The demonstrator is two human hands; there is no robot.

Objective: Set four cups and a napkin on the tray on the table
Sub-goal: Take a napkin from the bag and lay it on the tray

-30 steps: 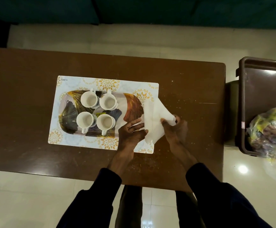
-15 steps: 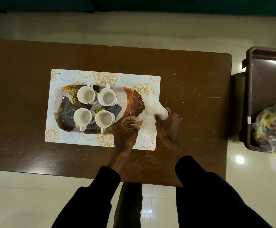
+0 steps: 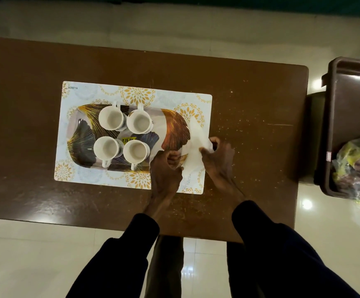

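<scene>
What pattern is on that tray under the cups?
The tray shows fan-shaped leaves in gold, orange and dark blue, clearest in the head view.

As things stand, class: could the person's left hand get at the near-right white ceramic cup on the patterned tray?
Probably yes. The left hand sits just right of that near-right white ceramic cup, nothing between them, but its grip is on the white paper napkin, which it would have to release first.

My only view comes from the head camera, looking almost straight down from above the near edge of the tabletop, close enough that floor shows beyond it.
</scene>
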